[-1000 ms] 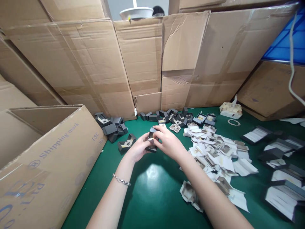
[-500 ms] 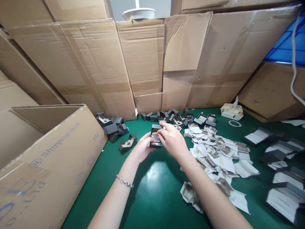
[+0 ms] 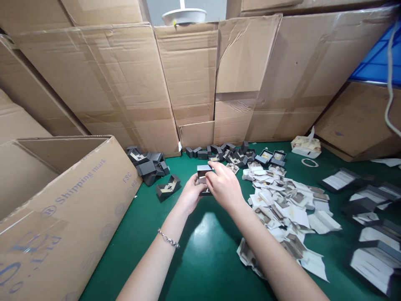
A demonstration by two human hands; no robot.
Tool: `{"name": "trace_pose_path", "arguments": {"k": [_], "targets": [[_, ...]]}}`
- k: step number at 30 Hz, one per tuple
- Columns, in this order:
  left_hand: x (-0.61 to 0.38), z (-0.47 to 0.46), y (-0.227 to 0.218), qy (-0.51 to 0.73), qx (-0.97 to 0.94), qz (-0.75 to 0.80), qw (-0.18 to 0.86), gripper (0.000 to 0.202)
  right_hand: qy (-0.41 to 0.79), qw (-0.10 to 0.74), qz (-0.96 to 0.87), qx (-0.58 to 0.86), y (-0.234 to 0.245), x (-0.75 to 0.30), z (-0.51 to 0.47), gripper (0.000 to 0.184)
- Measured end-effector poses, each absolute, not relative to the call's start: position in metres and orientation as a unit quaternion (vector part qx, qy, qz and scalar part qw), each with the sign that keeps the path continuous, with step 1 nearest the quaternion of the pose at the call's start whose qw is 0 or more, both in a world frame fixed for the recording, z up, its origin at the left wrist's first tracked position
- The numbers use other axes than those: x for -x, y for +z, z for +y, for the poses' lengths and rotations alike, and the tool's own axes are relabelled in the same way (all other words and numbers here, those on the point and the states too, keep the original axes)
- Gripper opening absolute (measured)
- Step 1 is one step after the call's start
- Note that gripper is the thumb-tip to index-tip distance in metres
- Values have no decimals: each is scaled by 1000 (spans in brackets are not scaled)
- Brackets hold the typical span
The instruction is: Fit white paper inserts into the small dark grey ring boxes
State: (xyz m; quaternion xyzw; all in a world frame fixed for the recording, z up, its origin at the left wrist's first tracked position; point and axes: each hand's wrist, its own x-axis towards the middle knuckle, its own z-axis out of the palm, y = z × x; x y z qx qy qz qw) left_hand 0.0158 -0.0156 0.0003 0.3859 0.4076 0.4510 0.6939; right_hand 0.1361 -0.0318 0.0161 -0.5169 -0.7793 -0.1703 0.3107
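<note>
A small black jewelry box (image 3: 204,168) is held between my two hands, its lid raised and something pale inside it. My left hand (image 3: 190,193) grips the box from the left and below. On the other side, my right hand (image 3: 224,184) is closed at the box's opening, its fingertips partly hiding the pale insert. Just left of my hands an open black box (image 3: 168,188) with a light lining lies on the green table (image 3: 200,267). Exactly what the right fingertips pinch is hard to make out.
Black boxes (image 3: 150,167) are piled at the left beside a large carton (image 3: 94,200). More black boxes (image 3: 232,154) line the back. Crumpled white and grey paper inserts (image 3: 282,205) spread to the right, with open black boxes (image 3: 372,259) beyond. A tissue pack (image 3: 306,146) and tape ring (image 3: 309,163) sit behind.
The box's lid has tipped, now showing its top face more. My left hand has shifted slightly right, and my right fingers have moved down into the opening.
</note>
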Motion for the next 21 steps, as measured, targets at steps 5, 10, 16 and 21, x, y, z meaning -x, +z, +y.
{"name": "trace_pose_path", "arguments": {"k": [5,10,16,21], "targets": [[-18,-16,-3,457,-384,408,690,36,-163,303,-783,518,16,-133,-33,21],[-17,-14,-5,460,-364,404,701,32,-105,344,-777,516,12,-138,-29,22],[-15,-11,-6,474,-322,424,701,37,65,437,-714,544,7,-139,-22,21],[-19,-13,-4,470,-347,435,685,37,324,418,-602,599,3,-137,-18,52]]}}
